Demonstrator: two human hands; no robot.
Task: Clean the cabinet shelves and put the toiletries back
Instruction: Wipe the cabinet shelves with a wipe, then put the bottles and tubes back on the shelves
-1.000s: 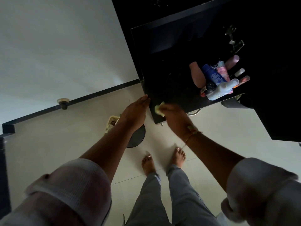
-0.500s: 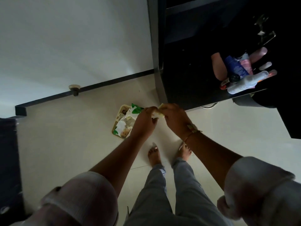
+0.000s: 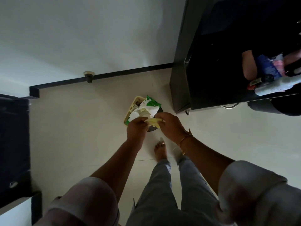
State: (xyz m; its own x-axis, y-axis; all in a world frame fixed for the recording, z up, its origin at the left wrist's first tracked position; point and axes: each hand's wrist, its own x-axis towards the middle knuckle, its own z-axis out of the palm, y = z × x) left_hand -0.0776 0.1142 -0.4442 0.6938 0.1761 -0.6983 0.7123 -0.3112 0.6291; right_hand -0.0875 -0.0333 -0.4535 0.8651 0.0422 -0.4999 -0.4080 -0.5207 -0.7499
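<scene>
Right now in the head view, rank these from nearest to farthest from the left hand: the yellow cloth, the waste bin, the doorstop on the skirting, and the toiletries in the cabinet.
1. Cloth, held in the left hand.
2. Bin, just beyond the hand.
3. Doorstop, up-left on the skirting.
4. Toiletries, far right in the cabinet.

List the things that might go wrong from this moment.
1. The yellow cloth, pinched between left hand and right hand, hangs right over the bin; a slip could drop it into the rubbish.
2. The bottles lie piled at the shelf's front edge and might roll off if bumped.
3. The bare foot is close to the overfilled bin.
</scene>
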